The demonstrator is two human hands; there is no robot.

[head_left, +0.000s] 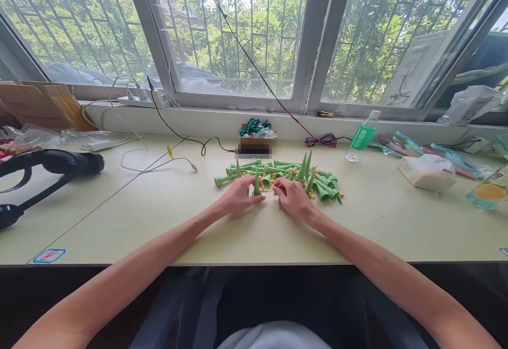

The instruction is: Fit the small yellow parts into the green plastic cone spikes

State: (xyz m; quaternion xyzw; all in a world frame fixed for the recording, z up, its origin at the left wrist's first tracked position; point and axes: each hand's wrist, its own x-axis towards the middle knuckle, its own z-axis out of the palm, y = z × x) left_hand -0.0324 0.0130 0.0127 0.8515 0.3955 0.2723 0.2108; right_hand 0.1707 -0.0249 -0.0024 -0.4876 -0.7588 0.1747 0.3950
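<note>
Fingers of my left hand (240,194) close round the base of a pointed green plastic cone (257,184), which stands upright on the table. Just to the right, my right hand (294,196) has its thumb and fingertips drawn together beside the heap; whatever lies between them is too small to name. Green plastic tubes with flared ends (324,191) are piled behind and around both hands. Small yellow-orange bits (266,178) are scattered among them. Taller green cones (303,167) rise upright out of the pile behind my right hand.
A small cardboard box (257,140) with green wrappers stands behind the pile. To the right are a water bottle (362,136), a tissue pack (426,172) and a drink cup (487,193). A black headset (51,163) and a white cable (166,163) lie left.
</note>
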